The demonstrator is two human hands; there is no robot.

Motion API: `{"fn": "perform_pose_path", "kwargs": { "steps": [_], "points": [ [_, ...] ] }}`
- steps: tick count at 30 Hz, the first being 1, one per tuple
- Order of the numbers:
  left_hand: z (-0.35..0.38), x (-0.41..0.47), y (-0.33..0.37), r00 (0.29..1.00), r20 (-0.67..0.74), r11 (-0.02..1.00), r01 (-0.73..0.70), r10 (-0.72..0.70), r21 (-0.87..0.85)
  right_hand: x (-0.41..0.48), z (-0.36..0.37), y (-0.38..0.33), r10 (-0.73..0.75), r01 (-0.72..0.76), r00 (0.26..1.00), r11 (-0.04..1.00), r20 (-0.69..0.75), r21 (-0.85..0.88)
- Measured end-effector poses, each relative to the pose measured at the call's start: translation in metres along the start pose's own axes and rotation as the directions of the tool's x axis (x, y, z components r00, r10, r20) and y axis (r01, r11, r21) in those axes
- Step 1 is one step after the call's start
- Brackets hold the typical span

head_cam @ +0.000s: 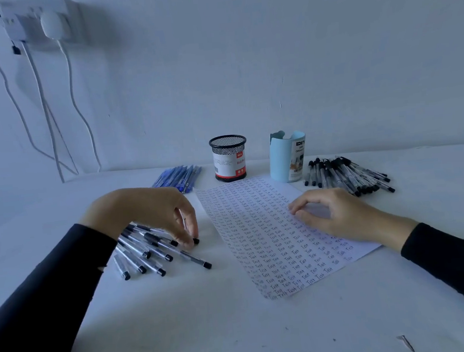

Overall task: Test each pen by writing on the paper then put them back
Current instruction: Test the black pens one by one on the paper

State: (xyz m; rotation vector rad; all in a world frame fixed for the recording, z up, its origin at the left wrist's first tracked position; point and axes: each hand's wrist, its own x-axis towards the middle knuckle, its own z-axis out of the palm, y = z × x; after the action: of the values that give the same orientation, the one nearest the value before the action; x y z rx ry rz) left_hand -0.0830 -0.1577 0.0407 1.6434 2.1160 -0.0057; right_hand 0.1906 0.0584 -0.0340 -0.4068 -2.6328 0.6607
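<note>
Left hand (150, 214) arches over the near pile of clear black-capped pens (147, 250), fingertips on one pen; grip not discernible. Right hand (338, 214) rests loose and empty on the white paper sheet (259, 243), rows reading "Test". Behind: second black-capped pile (348, 176), blue pens (179, 177), light-blue plastic cup (282, 160) marked "DIY", black mesh cup (229, 159) labelled "Ball P…".

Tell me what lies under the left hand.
Black-capped pens lie under the left hand, whose fingertips touch one. The palm covers the pile's far ends.
</note>
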Motion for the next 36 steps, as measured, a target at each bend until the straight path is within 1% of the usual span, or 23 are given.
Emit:
{"fn": "perform_pose_path", "kwargs": {
  "steps": [4, 5, 6, 7, 8, 9, 10, 13, 15, 17, 19, 21, 23, 24, 26, 28, 29, 30, 31, 32, 34, 35, 36],
  "points": [
    [0.002, 0.001, -0.002, 0.998, -0.068, 1.000, -0.017, 0.016, -0.013, 0.000, 0.001, 0.000, -0.009, 0.009, 1.000, 1.000, -0.004, -0.002],
    [0.002, 0.004, -0.004, 0.989, -0.137, 0.998, -0.054, 0.049, -0.035, 0.000, 0.001, 0.000, -0.008, 0.008, 1.000, 1.000, -0.005, -0.002],
    [0.003, 0.008, -0.003, 0.964, -0.250, 0.991, -0.112, 0.089, -0.077, 0.000, 0.001, 0.000, -0.006, 0.006, 1.000, 1.000, -0.006, 0.000],
    [0.005, 0.014, 0.001, 0.911, -0.397, 0.973, -0.184, 0.114, -0.142, 0.001, 0.001, 0.000, -0.003, 0.003, 1.000, 1.000, -0.008, 0.004],
    [0.009, 0.019, 0.008, 0.834, -0.538, 0.938, -0.270, 0.117, -0.215, 0.001, 0.001, 0.000, -0.001, 0.001, 1.000, 1.000, -0.011, 0.011],
    [0.016, 0.024, 0.019, 0.762, -0.636, 0.903, -0.350, 0.120, -0.250, 0.001, 0.002, 0.000, 0.001, -0.001, 1.000, 1.000, -0.016, 0.016],
    [0.024, 0.029, 0.032, 0.718, -0.679, 0.878, -0.413, 0.152, -0.240, 0.001, 0.002, 0.000, 0.004, -0.004, 1.000, 1.000, -0.019, 0.020],
    [0.054, 0.044, 0.064, 0.700, -0.623, 0.851, -0.515, 0.349, -0.102, 0.001, -0.001, -0.002, 0.044, -0.044, 0.999, 0.999, -0.002, 0.028],
    [0.062, 0.051, 0.070, 0.719, -0.574, 0.870, -0.493, 0.392, -0.024, 0.002, -0.003, -0.006, 0.047, -0.047, 0.999, 0.999, -0.003, -0.004],
    [0.060, 0.055, 0.067, 0.744, -0.567, 0.893, -0.449, 0.353, -0.032, 0.003, 0.000, -0.014, -0.015, 0.010, 0.998, 0.995, -0.054, -0.099],
    [0.055, 0.054, 0.060, 0.741, -0.598, 0.898, -0.434, 0.306, -0.078, 0.006, 0.009, -0.026, -0.086, 0.073, 0.994, 0.983, -0.069, -0.169],
    [0.051, 0.054, 0.051, 0.730, -0.626, 0.900, -0.424, 0.276, -0.098, 0.011, 0.019, -0.037, -0.080, 0.075, 0.997, 0.967, -0.010, -0.243],
    [0.047, 0.054, 0.043, 0.734, -0.636, 0.907, -0.403, 0.239, -0.125, 0.017, 0.026, -0.043, -0.028, 0.036, 0.999, 0.953, 0.029, -0.300],
    [0.046, 0.055, 0.039, 0.737, -0.639, 0.909, -0.392, 0.219, -0.141, 0.019, 0.027, -0.045, -0.023, 0.028, 1.000, 0.955, 0.021, -0.294],
    [0.045, 0.056, 0.035, 0.733, -0.649, 0.913, -0.382, 0.204, -0.145, 0.020, 0.022, -0.045, -0.010, 0.008, 1.000, 0.982, -0.007, -0.186],
    [0.046, 0.057, 0.033, 0.720, -0.661, 0.914, -0.386, 0.212, -0.127, 0.019, 0.007, -0.041, 0.083, -0.081, 0.996, 0.994, -0.015, 0.070],
    [0.046, 0.057, 0.033, 0.716, -0.664, 0.914, -0.387, 0.215, -0.121, 0.018, -0.003, -0.039, 0.146, -0.132, 0.989, 0.953, -0.032, 0.273],
    [0.047, 0.057, 0.034, 0.716, -0.663, 0.917, -0.384, 0.219, -0.111, 0.018, -0.013, -0.036, 0.207, -0.151, 0.976, 0.860, -0.062, 0.488],
    [0.049, 0.058, 0.035, 0.720, -0.657, 0.921, -0.377, 0.225, -0.097, 0.017, -0.024, -0.032, 0.259, -0.139, 0.963, 0.721, -0.079, 0.679],
    [0.051, 0.059, 0.036, 0.732, -0.641, 0.929, -0.363, 0.232, -0.078, 0.016, -0.033, -0.028, 0.299, -0.114, 0.951, 0.570, -0.076, 0.814],
    [0.056, 0.060, 0.037, 0.766, -0.586, 0.940, -0.340, 0.263, -0.023, 0.013, -0.046, -0.026, 0.353, -0.110, 0.936, 0.308, -0.006, 0.945],
    [0.058, 0.061, 0.037, 0.778, -0.556, 0.937, -0.350, 0.294, 0.006, 0.011, -0.049, -0.026, 0.381, -0.127, 0.924, 0.222, 0.035, 0.967],
    [0.061, 0.062, 0.038, 0.785, -0.526, 0.929, -0.370, 0.326, 0.024, 0.011, -0.050, -0.026, 0.416, -0.146, 0.907, 0.175, 0.061, 0.974]
  ]
}}
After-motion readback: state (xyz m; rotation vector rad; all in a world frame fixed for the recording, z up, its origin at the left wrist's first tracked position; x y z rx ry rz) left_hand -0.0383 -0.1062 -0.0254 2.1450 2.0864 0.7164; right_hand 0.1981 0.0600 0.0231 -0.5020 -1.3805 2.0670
